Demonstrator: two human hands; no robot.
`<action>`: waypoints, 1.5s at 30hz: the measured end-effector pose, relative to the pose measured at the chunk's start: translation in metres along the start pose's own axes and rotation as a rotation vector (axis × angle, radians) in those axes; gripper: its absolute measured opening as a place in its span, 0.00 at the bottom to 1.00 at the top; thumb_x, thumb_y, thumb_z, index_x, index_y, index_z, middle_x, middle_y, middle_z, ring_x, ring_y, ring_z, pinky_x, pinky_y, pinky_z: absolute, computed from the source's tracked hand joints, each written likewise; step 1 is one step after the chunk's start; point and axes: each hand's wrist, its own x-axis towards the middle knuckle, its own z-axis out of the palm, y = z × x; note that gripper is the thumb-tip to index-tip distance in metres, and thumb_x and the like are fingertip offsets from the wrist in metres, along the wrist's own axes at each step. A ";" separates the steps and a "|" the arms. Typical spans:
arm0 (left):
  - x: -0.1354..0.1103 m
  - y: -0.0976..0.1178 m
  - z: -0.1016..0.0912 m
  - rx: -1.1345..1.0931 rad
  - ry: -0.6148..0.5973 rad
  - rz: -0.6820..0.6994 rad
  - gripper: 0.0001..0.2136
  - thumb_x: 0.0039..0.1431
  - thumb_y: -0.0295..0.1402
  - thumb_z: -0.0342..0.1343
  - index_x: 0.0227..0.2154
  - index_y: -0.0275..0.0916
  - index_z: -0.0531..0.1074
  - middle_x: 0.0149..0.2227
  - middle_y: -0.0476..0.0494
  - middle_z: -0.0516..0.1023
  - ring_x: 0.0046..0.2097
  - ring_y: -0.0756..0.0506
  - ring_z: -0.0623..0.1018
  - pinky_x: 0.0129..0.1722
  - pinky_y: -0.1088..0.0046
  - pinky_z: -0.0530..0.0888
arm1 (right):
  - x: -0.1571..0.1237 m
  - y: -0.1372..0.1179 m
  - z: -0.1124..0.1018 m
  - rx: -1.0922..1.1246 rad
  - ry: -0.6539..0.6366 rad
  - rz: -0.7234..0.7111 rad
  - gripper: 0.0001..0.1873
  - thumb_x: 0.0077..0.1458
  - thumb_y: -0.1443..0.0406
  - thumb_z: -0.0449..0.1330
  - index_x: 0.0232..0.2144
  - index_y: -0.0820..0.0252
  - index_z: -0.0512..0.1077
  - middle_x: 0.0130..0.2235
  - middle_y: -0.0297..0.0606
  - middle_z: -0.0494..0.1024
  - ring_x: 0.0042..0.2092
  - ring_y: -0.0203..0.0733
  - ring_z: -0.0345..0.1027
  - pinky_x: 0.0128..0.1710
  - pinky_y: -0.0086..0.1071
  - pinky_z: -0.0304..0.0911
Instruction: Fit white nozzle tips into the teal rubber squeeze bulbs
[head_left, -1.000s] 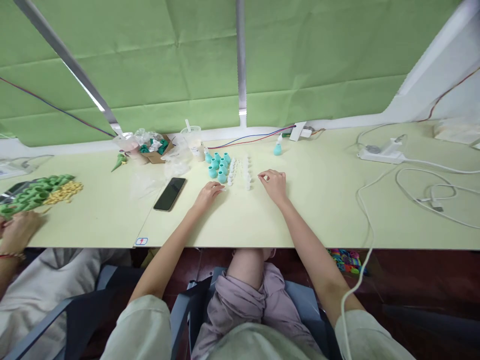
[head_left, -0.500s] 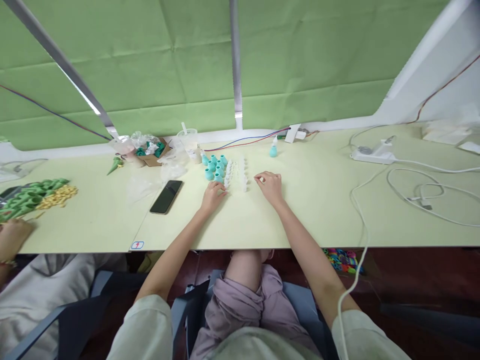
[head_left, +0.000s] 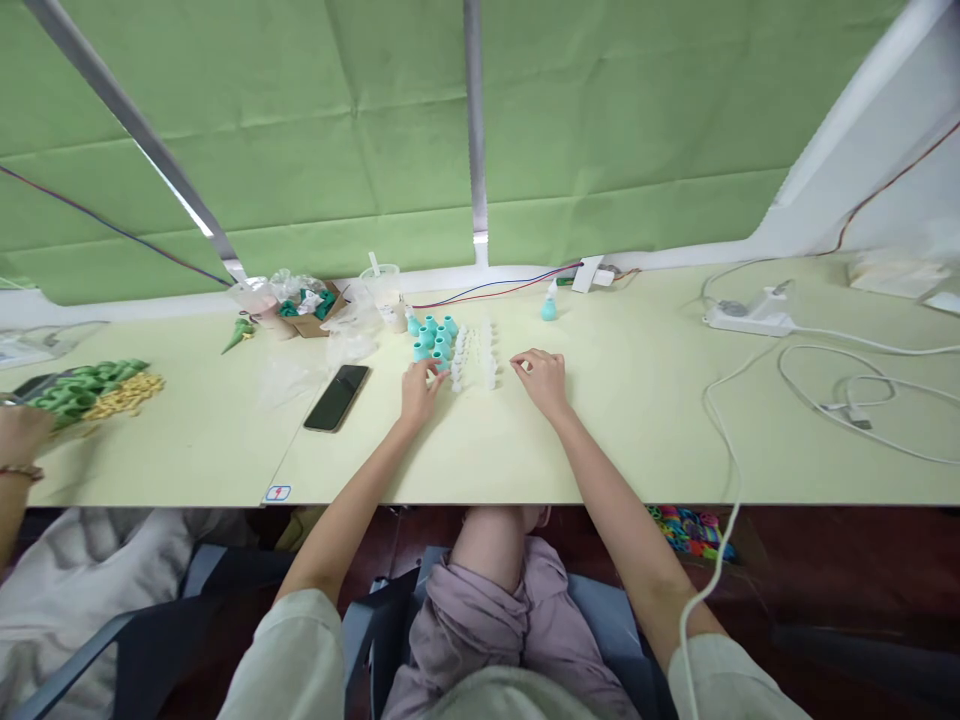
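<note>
Small teal round-bodied bottles [head_left: 428, 338] with open necks stand in a cluster in front of me. My left hand [head_left: 419, 392] is at their near end, thumb and fingers curled around the nearest teal bottle [head_left: 441, 356], which they partly hide. Just right of the cluster run rows of small white translucent pieces [head_left: 490, 362], too small to make out fully. My right hand [head_left: 543, 380] rests on the table to the right of these rows. Its thumb and forefinger are pinched together, and whatever may be between them is too small to see.
A teal bottle with a white tip [head_left: 550, 301] stands farther back. Left lie a black phone [head_left: 337, 398], plastic bags [head_left: 352, 330], a cup [head_left: 386, 300] and a small box [head_left: 309, 323]. A power strip [head_left: 750, 317] and white cables are right. A co-worker's hand [head_left: 22, 435] is far left.
My left hand has shifted slightly left and up, from the white row's edge to the nearest teal bottle. My right hand keeps its pinch in about the same place.
</note>
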 end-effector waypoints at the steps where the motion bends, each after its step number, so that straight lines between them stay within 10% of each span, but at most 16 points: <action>1: 0.007 -0.004 -0.004 0.006 0.086 -0.029 0.11 0.63 0.38 0.48 0.42 0.37 0.69 0.35 0.44 0.74 0.36 0.46 0.70 0.40 0.67 0.67 | 0.000 0.000 0.000 0.003 0.004 -0.002 0.12 0.59 0.63 0.52 0.30 0.56 0.74 0.33 0.36 0.78 0.33 0.38 0.65 0.39 0.36 0.44; 4: 0.044 -0.021 -0.015 0.047 0.262 -0.128 0.11 0.64 0.32 0.43 0.43 0.35 0.66 0.38 0.40 0.73 0.39 0.45 0.71 0.43 0.66 0.68 | 0.000 -0.001 0.000 0.007 0.010 -0.021 0.11 0.59 0.64 0.52 0.30 0.56 0.74 0.33 0.34 0.78 0.33 0.36 0.65 0.39 0.35 0.44; 10: 0.129 -0.051 -0.015 0.281 -0.031 -0.277 0.18 0.54 0.31 0.55 0.47 0.33 0.64 0.40 0.33 0.74 0.47 0.36 0.72 0.46 0.58 0.69 | 0.001 -0.005 -0.001 -0.009 0.000 -0.050 0.11 0.59 0.65 0.52 0.30 0.56 0.74 0.33 0.34 0.78 0.33 0.37 0.66 0.39 0.35 0.45; 16: 0.152 -0.064 -0.008 0.433 -0.084 -0.192 0.11 0.50 0.30 0.55 0.38 0.35 0.68 0.44 0.29 0.72 0.51 0.32 0.69 0.45 0.56 0.69 | 0.005 -0.008 0.001 0.009 0.008 -0.063 0.10 0.59 0.66 0.53 0.30 0.56 0.73 0.34 0.33 0.78 0.37 0.37 0.68 0.40 0.35 0.46; 25: 0.147 -0.064 -0.022 0.169 0.028 -0.281 0.11 0.49 0.36 0.56 0.37 0.39 0.72 0.39 0.43 0.77 0.43 0.41 0.75 0.46 0.65 0.69 | 0.008 -0.009 0.002 0.035 -0.037 -0.052 0.07 0.58 0.66 0.56 0.30 0.55 0.74 0.35 0.33 0.78 0.38 0.37 0.68 0.42 0.36 0.46; 31: 0.118 0.001 -0.047 -0.038 0.317 -0.045 0.12 0.51 0.39 0.57 0.38 0.43 0.75 0.35 0.47 0.77 0.41 0.43 0.73 0.44 0.63 0.71 | 0.008 -0.018 -0.004 0.268 0.021 0.013 0.06 0.55 0.64 0.58 0.35 0.52 0.74 0.38 0.34 0.77 0.39 0.38 0.69 0.47 0.38 0.52; 37: 0.055 0.090 -0.008 -0.227 -0.074 0.330 0.11 0.57 0.39 0.55 0.42 0.47 0.75 0.36 0.46 0.78 0.42 0.41 0.73 0.45 0.57 0.70 | 0.005 -0.030 0.000 1.048 -0.137 0.104 0.33 0.42 0.59 0.66 0.52 0.48 0.64 0.44 0.36 0.75 0.41 0.40 0.72 0.42 0.37 0.66; 45: 0.020 0.095 0.037 -0.673 -0.139 -0.026 0.27 0.56 0.38 0.56 0.57 0.42 0.57 0.44 0.41 0.74 0.44 0.46 0.76 0.42 0.69 0.74 | -0.002 -0.026 0.000 1.024 -0.143 0.208 0.23 0.41 0.60 0.66 0.42 0.53 0.69 0.33 0.33 0.77 0.36 0.39 0.72 0.39 0.35 0.69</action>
